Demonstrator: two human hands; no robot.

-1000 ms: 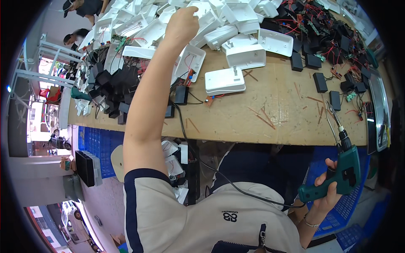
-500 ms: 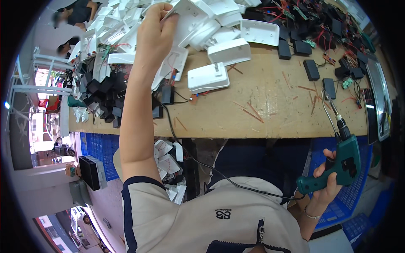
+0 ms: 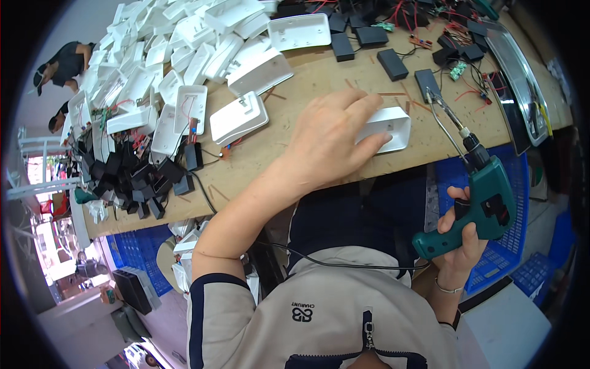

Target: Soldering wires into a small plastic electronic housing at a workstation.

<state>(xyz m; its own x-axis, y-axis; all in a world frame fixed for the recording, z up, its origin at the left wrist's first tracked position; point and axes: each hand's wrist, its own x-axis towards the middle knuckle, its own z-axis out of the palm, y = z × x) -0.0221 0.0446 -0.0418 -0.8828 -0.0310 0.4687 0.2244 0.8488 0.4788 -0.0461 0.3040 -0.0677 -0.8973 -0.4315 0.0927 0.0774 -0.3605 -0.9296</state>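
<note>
My left hand [image 3: 332,135] grips a white plastic housing shell [image 3: 401,128], thumb over its near side and fingers across the far side. The shell is at the table's front, its hollow inside partly showing. In my right hand [image 3: 466,240], off the front edge, is a green corded soldering gun [image 3: 491,203]. Its metal tip and thin curved feed tube point up and away, with the tip by a black box [image 3: 426,83] in the view. A white shell with a plug part [image 3: 239,118] lies left of my left hand.
White shells [image 3: 203,31] are heaped at the back left. Black boxes with wires [image 3: 132,175] crowd the left; more wired parts [image 3: 455,46] lie back right. A clear-topped tray [image 3: 522,80] stands at the right edge. Blue crates [image 3: 513,169] sit below, and the gun's cord [image 3: 332,262] crosses my front.
My left hand has come from the white heap toward me and to the right, bringing a white shell to the table's front. The soldering gun stays in my right hand, and the view has shifted.
</note>
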